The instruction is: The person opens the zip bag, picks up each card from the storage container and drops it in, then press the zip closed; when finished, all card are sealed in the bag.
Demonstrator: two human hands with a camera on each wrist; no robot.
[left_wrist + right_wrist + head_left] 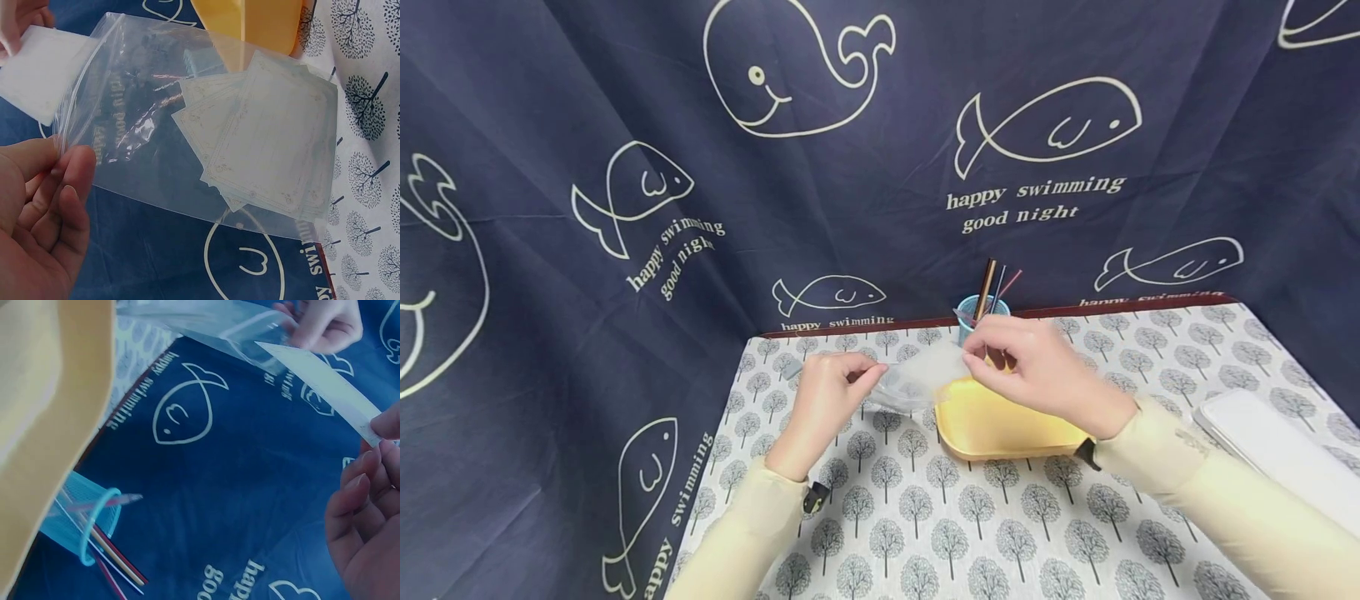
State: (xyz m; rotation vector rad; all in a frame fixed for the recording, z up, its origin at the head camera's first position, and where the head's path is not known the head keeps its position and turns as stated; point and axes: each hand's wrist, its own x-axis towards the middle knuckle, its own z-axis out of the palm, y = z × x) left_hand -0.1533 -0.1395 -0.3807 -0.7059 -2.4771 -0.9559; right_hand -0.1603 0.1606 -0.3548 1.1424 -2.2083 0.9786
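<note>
Standing at the far edge of the bench (pixel 1000 533), a blue cup (pixel 977 315) of pens rose behind the yellow tray (pixel 1000 425), with a white lid (pixel 1277 450) lying at the right. The backdrop (pixel 1037 200) read "happy swimming good night". The clear bag (pixel 206 137) of cards hung above the tray's left end, long axis left to right, its mouth pinched in the left hand (pixel 823 400) grip. The right hand (pixel 1045 371) pinched a white card (pixel 325 381), touching the bag's mouth.

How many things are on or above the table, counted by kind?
Clear zip bag: 1
Loose white card: 1
Yellow tray: 1
Blue cup with sticks: 1
White flat tray: 1
Total: 5; cards inside the bag are not counted.
</note>
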